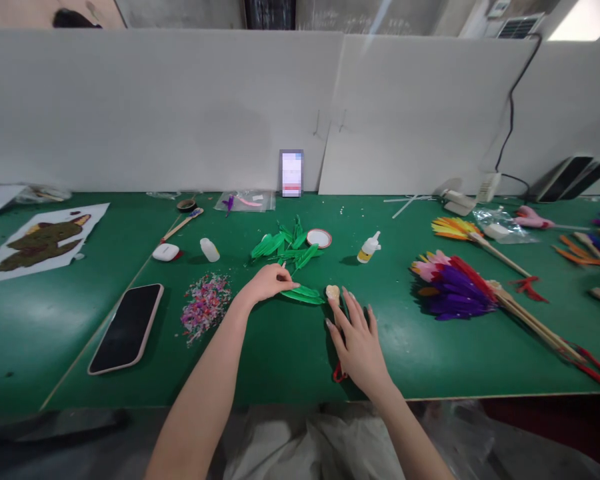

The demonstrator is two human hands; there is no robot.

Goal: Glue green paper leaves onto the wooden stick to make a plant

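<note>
We're looking across a green counter (430, 363) that spans the frame, backed by a white partition (155, 113) along the top, with a bright panel (583, 19) glowing upper right. A lit phone (291, 175) leans on that partition at top centre.

On to the containers: up from centre left we have a clear plastic bag (253, 201) holding a purple feather and a pink strip. A white bottle (210, 250) stands left of centre, tilted in our view; a dropper bottle (369, 248) with a yellow label stands right of centre, its fill hard to tell. Between them sits a red-rimmed white dish (319, 238), just beside heaped green feathers (287, 245).

And centre frame, our left hand (270, 283) has its fingers pinched on a green feather (305, 295), while our right hand (360, 337) spreads open fingers beside a pale heart-shaped piece (333, 293).
</note>
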